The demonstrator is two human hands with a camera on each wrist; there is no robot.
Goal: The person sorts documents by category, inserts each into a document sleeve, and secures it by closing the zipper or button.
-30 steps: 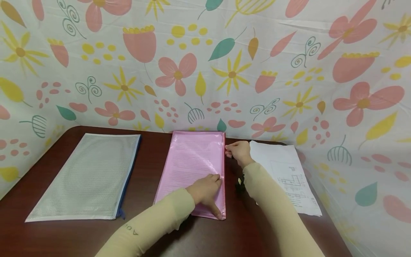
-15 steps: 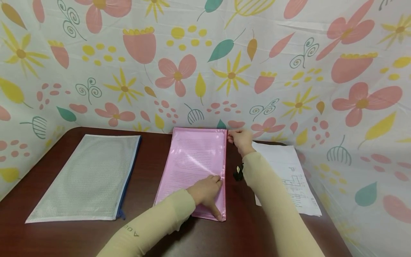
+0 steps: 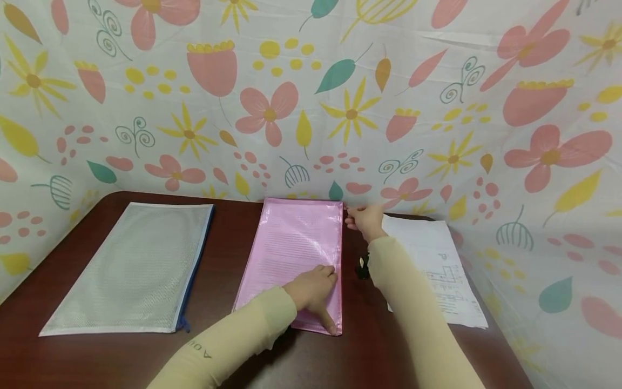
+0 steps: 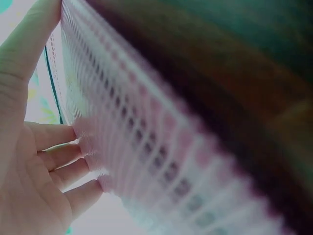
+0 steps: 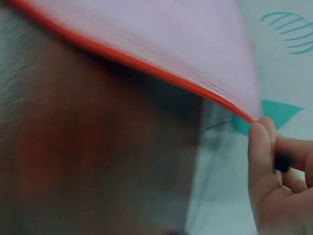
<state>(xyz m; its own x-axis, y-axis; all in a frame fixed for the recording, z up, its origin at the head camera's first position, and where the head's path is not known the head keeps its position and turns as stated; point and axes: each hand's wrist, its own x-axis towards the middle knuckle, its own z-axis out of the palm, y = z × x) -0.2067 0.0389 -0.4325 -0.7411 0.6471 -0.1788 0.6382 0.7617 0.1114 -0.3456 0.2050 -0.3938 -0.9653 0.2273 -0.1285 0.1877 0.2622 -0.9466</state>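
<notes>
A flat pink translucent mesh pouch with a red zip edge (image 3: pixel 286 248) lies mid-way along the far edge of the dark brown wooden table (image 3: pixel 228 259). The left hand (image 3: pixel 313 289) rests on it, fingers extended, thumb at its near right corner; the right hand (image 3: pixel 365 221) pinches its far right corner between thumb and finger. Dark letters on the cream left sleeve (image 3: pixel 228 337) include A and O; print inside the pouch is too small to read.

Letters A and O on the left sleeve (image 3: pixel 238 336), P-like sign on white papers (image 3: pixel 424 240), printed lines in pink pouch (image 3: pixel 293 251) unreadable
</notes>
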